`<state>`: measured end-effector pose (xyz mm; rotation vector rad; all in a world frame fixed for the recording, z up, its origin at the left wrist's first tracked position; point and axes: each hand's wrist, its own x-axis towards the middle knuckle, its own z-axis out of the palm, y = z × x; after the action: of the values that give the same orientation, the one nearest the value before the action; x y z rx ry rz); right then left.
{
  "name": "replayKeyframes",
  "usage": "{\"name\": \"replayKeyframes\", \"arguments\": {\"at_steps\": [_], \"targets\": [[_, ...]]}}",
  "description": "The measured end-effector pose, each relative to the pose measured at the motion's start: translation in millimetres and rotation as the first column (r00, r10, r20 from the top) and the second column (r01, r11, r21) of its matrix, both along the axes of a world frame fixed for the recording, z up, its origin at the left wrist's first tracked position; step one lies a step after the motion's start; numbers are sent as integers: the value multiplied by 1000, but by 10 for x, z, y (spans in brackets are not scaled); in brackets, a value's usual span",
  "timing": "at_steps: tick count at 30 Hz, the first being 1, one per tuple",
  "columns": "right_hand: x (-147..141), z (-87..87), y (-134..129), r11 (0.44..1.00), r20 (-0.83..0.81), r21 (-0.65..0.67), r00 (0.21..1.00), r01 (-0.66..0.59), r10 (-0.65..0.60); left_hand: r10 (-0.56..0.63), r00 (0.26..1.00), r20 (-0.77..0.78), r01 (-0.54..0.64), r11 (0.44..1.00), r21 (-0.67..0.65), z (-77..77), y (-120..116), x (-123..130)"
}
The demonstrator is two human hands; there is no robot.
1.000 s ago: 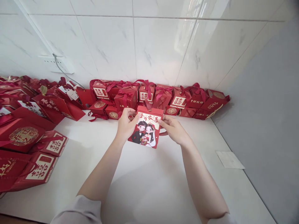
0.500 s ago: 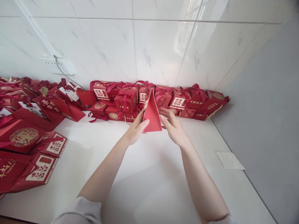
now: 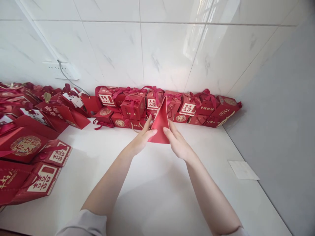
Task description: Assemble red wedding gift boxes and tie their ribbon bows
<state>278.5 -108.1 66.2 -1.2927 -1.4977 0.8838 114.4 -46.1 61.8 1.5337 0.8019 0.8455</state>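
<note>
Between my two hands stands a red triangular gift box (image 3: 161, 126), its peak up and its plain red side toward me. My left hand (image 3: 141, 139) grips its left edge, thumb in front and fingers behind the panel. On the right edge, my right hand (image 3: 178, 139) holds it the same way, thumb against the front. Both hands are closed on the card, with part of the fingers hidden behind it. Just beyond is a row of red gift boxes (image 3: 134, 108) tied with ribbons.
More red boxes (image 3: 40, 178) and folded red card bags (image 3: 52, 113) crowd the left side of the white table (image 3: 152, 196). A white paper (image 3: 243, 169) lies at the right edge by a grey panel (image 3: 283, 114). A cable (image 3: 70, 78) runs from the wall socket.
My right hand has closed in from beside the box onto its right edge. The box has shifted slightly toward me, and its peak has moved a little to the right.
</note>
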Motion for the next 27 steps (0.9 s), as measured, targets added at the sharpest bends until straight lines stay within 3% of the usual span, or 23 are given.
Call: {"name": "replayKeyframes", "arguments": {"at_steps": [3,5,7,10,13,21,27], "targets": [[-21,18,-29,982,110,-74,977,-175,182,50,999,4,-49,998,-47,4,42,-24],[-68,23,-44,971,163,-115,960,-212,229,133,990,-54,-133,991,7,-11,50,-19],[-130,17,-47,990,227,-82,965,-113,129,185,976,-119,-170,978,125,-37,40,-4],[-203,-17,-24,993,382,47,917,105,-115,176,958,-226,-101,946,309,-67,-5,19],[-226,-64,13,973,487,101,842,210,-232,153,933,-326,-29,934,355,-73,-55,35],[-220,-46,2,967,398,77,882,242,-253,135,910,-392,-12,953,302,-55,-82,45],[-196,-13,-12,980,348,64,916,189,-199,106,915,-390,7,961,278,-52,-33,31]]}}
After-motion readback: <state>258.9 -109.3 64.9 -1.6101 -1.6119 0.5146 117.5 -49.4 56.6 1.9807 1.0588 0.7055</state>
